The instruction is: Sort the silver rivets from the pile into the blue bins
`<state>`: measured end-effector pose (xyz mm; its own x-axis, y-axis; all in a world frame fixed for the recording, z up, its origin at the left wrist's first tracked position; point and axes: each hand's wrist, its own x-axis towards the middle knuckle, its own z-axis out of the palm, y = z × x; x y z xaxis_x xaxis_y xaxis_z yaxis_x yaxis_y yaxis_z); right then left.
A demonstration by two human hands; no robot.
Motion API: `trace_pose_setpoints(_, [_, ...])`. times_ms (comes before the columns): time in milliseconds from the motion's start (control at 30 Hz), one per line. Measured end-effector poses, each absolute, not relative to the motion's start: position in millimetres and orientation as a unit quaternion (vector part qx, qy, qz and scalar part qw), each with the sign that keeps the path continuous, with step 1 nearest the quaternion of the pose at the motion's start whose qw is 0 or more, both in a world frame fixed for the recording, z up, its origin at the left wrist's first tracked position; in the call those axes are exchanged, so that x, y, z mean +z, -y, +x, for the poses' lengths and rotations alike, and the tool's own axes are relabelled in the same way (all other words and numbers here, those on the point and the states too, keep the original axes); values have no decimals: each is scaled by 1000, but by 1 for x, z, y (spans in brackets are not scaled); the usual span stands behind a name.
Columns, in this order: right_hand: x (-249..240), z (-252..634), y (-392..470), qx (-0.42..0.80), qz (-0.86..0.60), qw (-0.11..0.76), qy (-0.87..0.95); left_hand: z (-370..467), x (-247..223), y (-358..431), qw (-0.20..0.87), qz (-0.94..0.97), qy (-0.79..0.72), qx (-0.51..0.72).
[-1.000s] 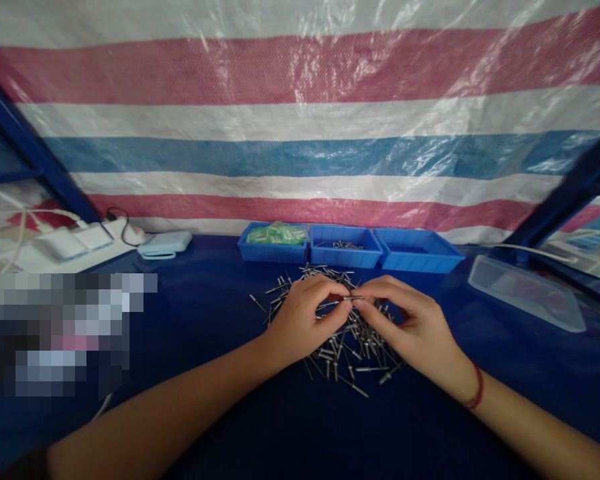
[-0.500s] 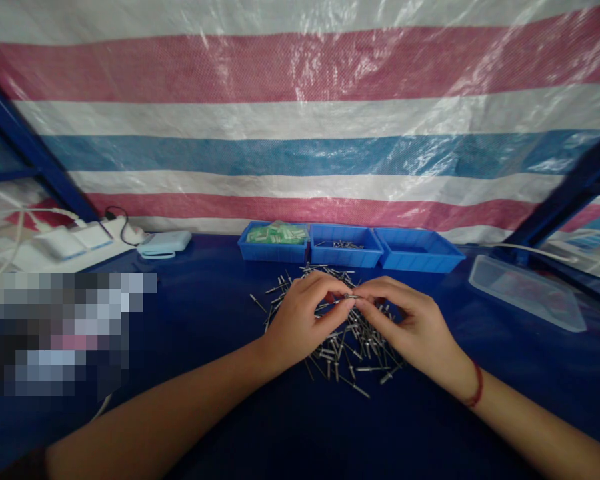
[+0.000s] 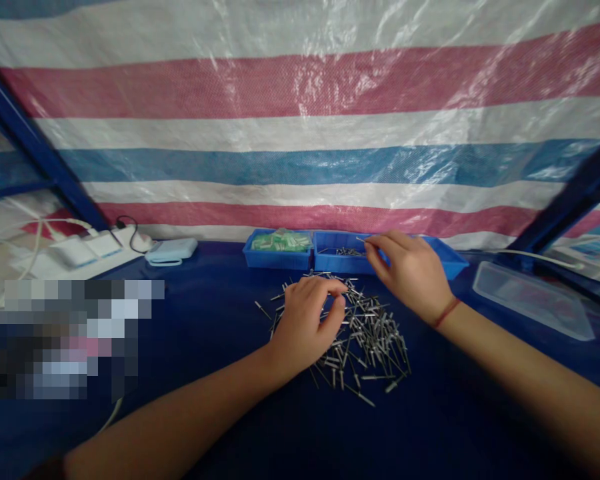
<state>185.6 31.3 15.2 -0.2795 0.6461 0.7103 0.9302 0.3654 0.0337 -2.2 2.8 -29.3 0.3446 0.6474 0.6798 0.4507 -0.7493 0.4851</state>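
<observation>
A loose pile of silver pop rivets [image 3: 375, 333] lies on the dark blue table. Over its left side hovers my left hand [image 3: 307, 320], thumb and fingers apart, with nothing seen between them. My right hand [image 3: 410, 270] is raised at the middle blue bin [image 3: 337, 265] and pinches a single pop rivet [image 3: 361, 239], its end sticking out left of the fingertips. Several rivets [image 3: 349, 252] lie inside that bin. The right-hand blue bin [image 3: 453, 263] is partly hidden behind my right hand.
The left blue bin [image 3: 275, 260] holds green-and-white packets [image 3: 281, 240]. A clear plastic lid or tray [image 3: 533, 300] lies at right. On the left are a light blue case [image 3: 171, 252] and a white power strip [image 3: 90, 257] with cables. Striped sheeting [image 3: 300, 160] hangs behind the table.
My hands have parted. The right one moved up and away to the middle bin with the rivet, while the left stays over the pile, its fingers now opened.
</observation>
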Motion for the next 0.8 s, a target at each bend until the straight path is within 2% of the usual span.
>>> trace_pose_setpoints(100, [6,183,-33,-257,-537,234,769,-4,-27,-3,52,844,-351,402])
trace_pose_setpoints(467, [-27,182,-2,-53,-510,307,802,-9,-22,-14,-33,919,-308,244])
trace_pose_setpoints(800, [-25,179,3,-26,-490,317,812,-9,-20,-11,-77,943,-255,197])
